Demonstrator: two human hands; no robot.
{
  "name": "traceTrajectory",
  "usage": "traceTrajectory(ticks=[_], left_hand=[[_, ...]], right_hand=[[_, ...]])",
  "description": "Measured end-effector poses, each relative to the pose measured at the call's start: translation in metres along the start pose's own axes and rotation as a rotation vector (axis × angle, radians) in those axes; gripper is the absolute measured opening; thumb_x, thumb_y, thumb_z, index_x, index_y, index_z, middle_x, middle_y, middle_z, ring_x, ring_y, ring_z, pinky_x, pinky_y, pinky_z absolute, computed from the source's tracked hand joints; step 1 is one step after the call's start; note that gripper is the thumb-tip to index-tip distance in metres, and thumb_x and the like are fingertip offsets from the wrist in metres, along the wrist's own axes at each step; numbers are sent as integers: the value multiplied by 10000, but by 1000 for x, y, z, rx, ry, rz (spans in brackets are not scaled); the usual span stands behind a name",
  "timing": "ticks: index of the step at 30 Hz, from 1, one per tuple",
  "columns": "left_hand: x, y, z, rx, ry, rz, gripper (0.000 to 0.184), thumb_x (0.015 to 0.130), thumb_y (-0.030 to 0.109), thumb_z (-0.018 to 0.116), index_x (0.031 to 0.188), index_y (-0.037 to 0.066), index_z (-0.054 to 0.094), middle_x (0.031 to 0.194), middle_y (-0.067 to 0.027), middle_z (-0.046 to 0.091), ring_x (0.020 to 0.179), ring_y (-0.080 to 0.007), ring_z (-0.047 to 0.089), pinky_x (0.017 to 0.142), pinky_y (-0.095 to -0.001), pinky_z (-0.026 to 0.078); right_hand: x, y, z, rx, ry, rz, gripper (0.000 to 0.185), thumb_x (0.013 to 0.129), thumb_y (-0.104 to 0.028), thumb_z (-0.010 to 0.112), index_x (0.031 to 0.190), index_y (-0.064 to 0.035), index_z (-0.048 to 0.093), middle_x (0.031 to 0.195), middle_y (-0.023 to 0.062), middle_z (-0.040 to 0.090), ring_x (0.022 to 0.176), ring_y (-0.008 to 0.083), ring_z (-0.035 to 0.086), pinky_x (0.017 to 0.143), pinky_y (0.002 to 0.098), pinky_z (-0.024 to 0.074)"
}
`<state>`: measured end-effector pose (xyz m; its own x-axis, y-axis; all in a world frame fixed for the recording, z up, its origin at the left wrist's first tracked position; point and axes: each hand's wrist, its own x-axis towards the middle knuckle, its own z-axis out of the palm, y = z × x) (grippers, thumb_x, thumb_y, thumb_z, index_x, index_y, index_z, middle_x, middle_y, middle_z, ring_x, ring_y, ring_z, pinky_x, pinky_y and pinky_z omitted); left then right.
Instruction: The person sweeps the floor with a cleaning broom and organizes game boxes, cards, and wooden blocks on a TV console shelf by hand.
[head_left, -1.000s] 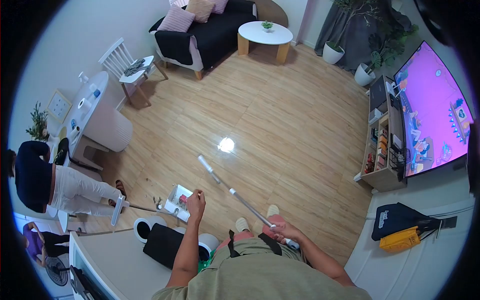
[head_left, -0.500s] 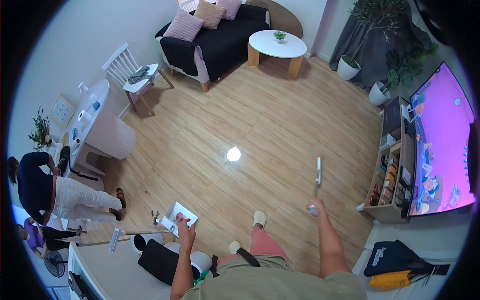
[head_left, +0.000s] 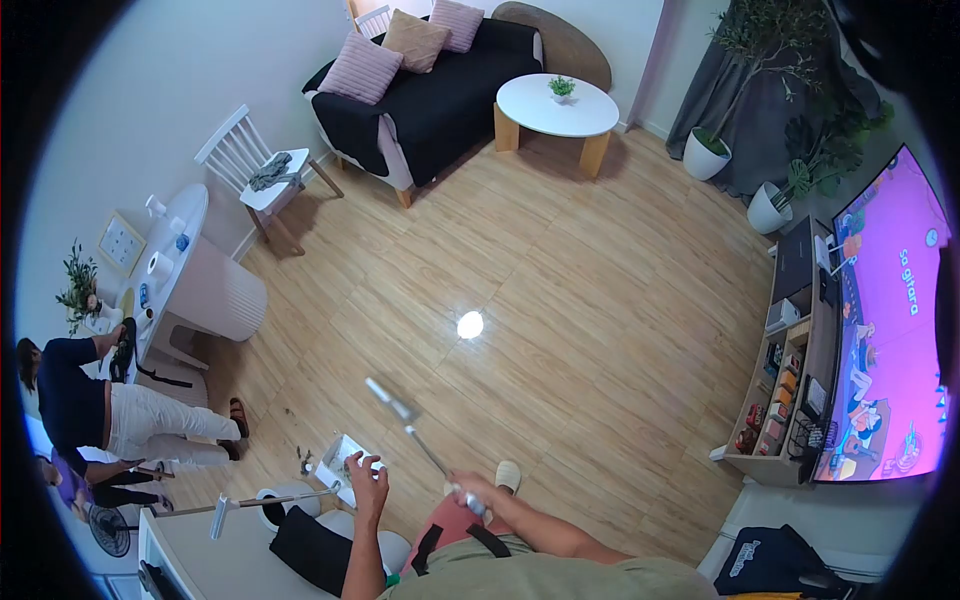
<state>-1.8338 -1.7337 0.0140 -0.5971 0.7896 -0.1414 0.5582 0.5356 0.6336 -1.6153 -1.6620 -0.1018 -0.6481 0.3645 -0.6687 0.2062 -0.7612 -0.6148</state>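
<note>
My right hand (head_left: 474,491) is closed round the grip of a thin-handled tool with a white bar-shaped head (head_left: 388,399), held out over the floor in front of my legs. My left hand (head_left: 368,486) is raised with its fingers bent and apart. Behind its fingertips appears a white open box or tray (head_left: 340,470), partly covered by the hand; I cannot tell whether they touch. Left of that, a second stick with a white T-shaped head (head_left: 219,517) reaches toward the box.
Small dark bits (head_left: 305,461) lie beside the box. A person (head_left: 75,395) stands at the white desk (head_left: 205,270), another behind. A chair (head_left: 268,195), sofa (head_left: 440,110), round table (head_left: 557,105), potted plants and television (head_left: 890,330) line the room. Black cloth (head_left: 310,550) lies near my left arm.
My right hand has swung the tool leftward and inward, from the right side to in front of my legs. My left hand has lowered slightly and its fingers are more spread.
</note>
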Motion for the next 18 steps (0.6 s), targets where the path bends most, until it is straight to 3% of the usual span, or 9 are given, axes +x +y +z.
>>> traceTrajectory(ticks=[1, 2, 4, 6, 8, 11, 15, 17, 18], left_hand=[[5, -1, 4, -1, -1, 2, 228, 728, 13, 591, 952, 6, 549, 1162, -216, 385, 745, -266, 583, 627, -307, 503], [14, -2, 9, 29, 3, 58, 226, 734, 23, 590, 956, 9, 550, 1162, -214, 387, 694, -250, 584, 619, -310, 500], [32, 2, 15, 56, 1, 120, 225, 739, 33, 588, 960, 11, 550, 1162, -211, 388, 644, -234, 585, 611, -314, 498], [52, 11, 21, 49, -41, 106, 225, 745, 45, 587, 965, 20, 551, 1163, -210, 396, 663, -235, 593, 604, -320, 494], [78, 19, 26, 47, -74, 116, 226, 745, 46, 586, 966, 21, 552, 1163, -214, 398, 663, -240, 597, 611, -324, 497], [123, 14, 40, 29, -114, 114, 228, 742, 46, 584, 968, 28, 557, 1166, -225, 402, 662, -254, 610, 625, -332, 506], [185, 15, 46, 5, -160, 181, 218, 744, 56, 586, 960, 29, 569, 1173, -230, 412, 661, -261, 615, 633, -345, 510], [215, 25, 43, -9, -169, 176, 215, 745, 60, 586, 958, 29, 573, 1174, -231, 416, 661, -261, 616, 633, -349, 510], [227, 28, 37, -20, -188, 162, 216, 747, 64, 586, 960, 29, 574, 1176, -231, 416, 663, -259, 616, 636, -352, 510]], right_hand=[[6, -16, -8, 381, -237, -13, 257, 834, -116, 526, 1084, -73, 564, 626, -6, 488, 470, 92, 448, 411, 217, 372], [10, -32, -17, 380, -235, -17, 257, 834, -116, 526, 1084, -73, 564, 626, -6, 488, 470, 92, 448, 411, 217, 372], [13, -60, -39, 415, -221, 260, 424, 836, -209, 579, 1227, -95, 462, 646, 18, 509, 501, 113, 495, 396, 248, 372], [-36, -92, -47, 265, -186, 68, 351, 850, -232, 578, 1167, -107, 496, 614, -18, 460, 490, 81, 457, 380, 218, 338], [-69, -116, -79, 294, 26, 88, 336, 873, -219, 542, 1183, -106, 478, 607, -27, 426, 487, 70, 424, 380, 211, 336], [-100, -131, -136, 492, 55, 79, 359, 921, -240, 435, 1272, -180, 391, 593, -11, 405, 465, 92, 414, 375, 245, 364], [-83, -170, -179, 221, 692, 189, 138, 929, -211, 364, 1022, -136, 434, 523, 38, 399, 390, 159, 445, 313, 301, 358], [-29, -178, -223, 94, 775, 0, 98, 916, -203, 357, 915, -122, 411, 490, 49, 388, 363, 184, 445, 287, 332, 350], [0, -192, -231, 193, 779, -43, 104, 910, -207, 365, 916, -114, 410, 477, 44, 378, 354, 185, 434, 283, 340, 345]])
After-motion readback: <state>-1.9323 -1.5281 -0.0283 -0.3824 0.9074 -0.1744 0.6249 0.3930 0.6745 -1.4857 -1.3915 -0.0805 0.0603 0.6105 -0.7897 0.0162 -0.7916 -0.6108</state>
